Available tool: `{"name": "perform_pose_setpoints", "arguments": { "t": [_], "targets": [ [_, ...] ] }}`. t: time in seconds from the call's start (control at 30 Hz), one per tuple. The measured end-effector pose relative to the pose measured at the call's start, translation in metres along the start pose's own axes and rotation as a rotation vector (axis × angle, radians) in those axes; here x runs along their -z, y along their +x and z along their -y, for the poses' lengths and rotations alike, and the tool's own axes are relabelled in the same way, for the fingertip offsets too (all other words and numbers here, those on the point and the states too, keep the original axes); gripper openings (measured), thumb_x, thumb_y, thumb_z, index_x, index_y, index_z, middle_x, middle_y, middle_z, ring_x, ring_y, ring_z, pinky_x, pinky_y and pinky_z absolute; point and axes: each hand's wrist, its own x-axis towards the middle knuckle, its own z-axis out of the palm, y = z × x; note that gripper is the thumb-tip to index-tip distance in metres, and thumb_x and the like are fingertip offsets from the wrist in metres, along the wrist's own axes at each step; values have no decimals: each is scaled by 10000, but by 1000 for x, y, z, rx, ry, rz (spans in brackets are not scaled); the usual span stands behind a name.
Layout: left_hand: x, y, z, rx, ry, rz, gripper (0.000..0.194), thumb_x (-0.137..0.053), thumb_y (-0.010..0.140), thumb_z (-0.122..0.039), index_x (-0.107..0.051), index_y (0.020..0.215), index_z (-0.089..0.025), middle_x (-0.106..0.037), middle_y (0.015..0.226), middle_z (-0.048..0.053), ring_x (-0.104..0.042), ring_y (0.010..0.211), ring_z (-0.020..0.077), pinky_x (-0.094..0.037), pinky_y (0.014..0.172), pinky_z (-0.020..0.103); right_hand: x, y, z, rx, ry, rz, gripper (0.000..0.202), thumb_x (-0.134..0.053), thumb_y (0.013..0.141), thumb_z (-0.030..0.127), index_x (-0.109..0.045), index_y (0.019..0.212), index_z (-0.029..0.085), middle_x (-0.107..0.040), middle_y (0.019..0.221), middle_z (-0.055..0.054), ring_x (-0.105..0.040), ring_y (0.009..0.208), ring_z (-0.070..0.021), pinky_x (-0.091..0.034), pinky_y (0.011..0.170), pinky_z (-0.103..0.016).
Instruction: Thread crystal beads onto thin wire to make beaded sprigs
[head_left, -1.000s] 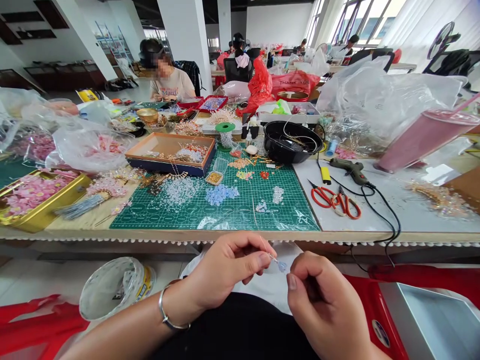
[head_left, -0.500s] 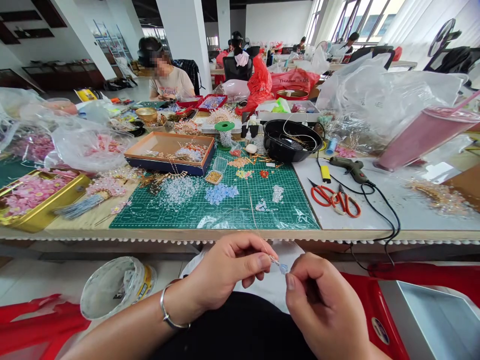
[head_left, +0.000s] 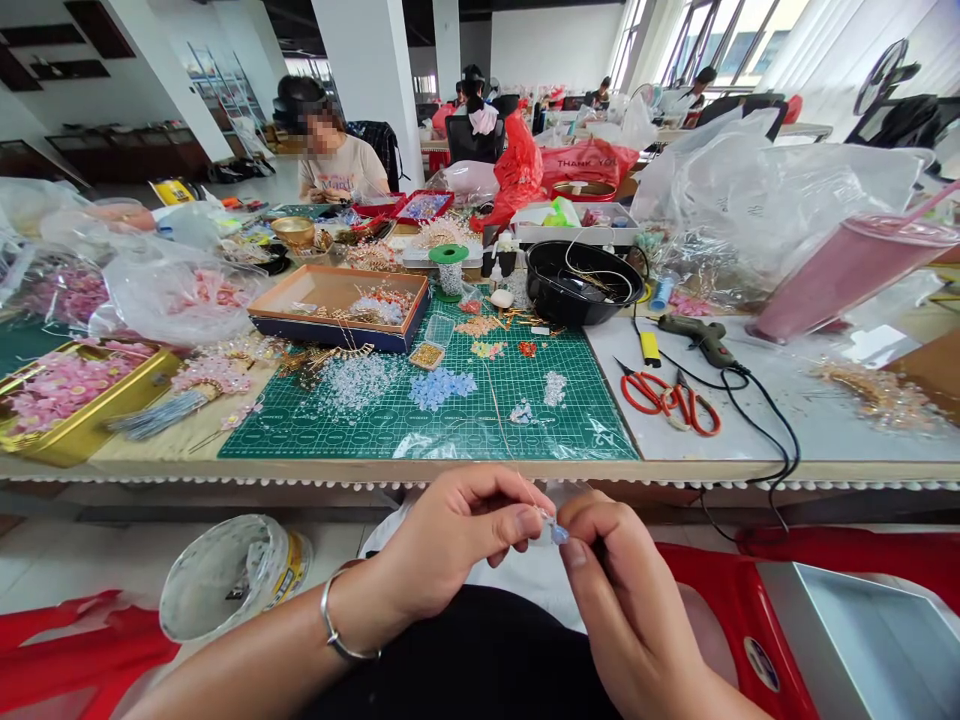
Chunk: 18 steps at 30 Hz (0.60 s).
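My left hand (head_left: 480,535) is closed in a pinch on a small beaded wire piece (head_left: 546,516), from which a thin wire (head_left: 501,420) rises over the table edge. A pale blue flower-like bead (head_left: 559,535) sits at the end of this piece, between the two hands. The thumb and forefinger of my right hand (head_left: 626,580) pinch at that blue bead. Beyond the hands, on the green cutting mat (head_left: 570,440), lie a heap of blue flower beads (head_left: 442,388), clear beads (head_left: 352,385) and a small pile of whitish beads (head_left: 555,388).
Red-handled scissors (head_left: 667,400) and a glue gun (head_left: 697,338) lie to the right, with a black bowl (head_left: 581,290) behind. A shallow box (head_left: 337,300) and a gold tin (head_left: 90,420) stand left. A bucket (head_left: 225,580) is below the table. A person (head_left: 337,150) sits opposite.
My right hand has moved slightly left and up, closer to my left hand. The blue bead has turned and shifted a little left. The wire now bends more to the left.
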Motion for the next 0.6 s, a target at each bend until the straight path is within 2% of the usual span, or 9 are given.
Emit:
{"name": "perform_pose_setpoints", "arguments": {
  "t": [0.2,0.33,0.47,0.6],
  "targets": [
    [-2,2,3,-26,-70,-42,83,-720,748,-237,-708,766,-157,-593,728,7,-458,582,61,-334,488,185,-5,-1,-7,-76,79,14,116,-422,927,138,-458,849,217,-532,777,-16,-520,689,-140,-457,593,-273],
    [-2,3,4,-60,-84,-21,58,-708,757,-222,-711,785,-172,-592,766,5,-464,619,65,-350,493,174,-7,0,-10,-72,118,-3,121,-449,919,132,-457,831,215,-517,743,-1,-515,667,-131,-458,582,-268],
    [-3,5,4,-50,-104,-8,57,-694,770,-219,-704,769,-163,-585,772,8,-470,613,62,-364,474,161,-5,0,-12,-4,62,-28,121,-480,893,101,-458,859,215,-525,795,-13,-528,725,-141,-464,613,-283],
    [-3,5,7,-11,-142,-17,81,-689,776,-232,-700,798,-154,-602,802,28,-515,645,81,-392,462,158,1,3,-12,140,-168,-63,151,-529,847,63,-479,876,202,-523,837,-26,-513,785,-154,-447,669,-310]
  ]
}}
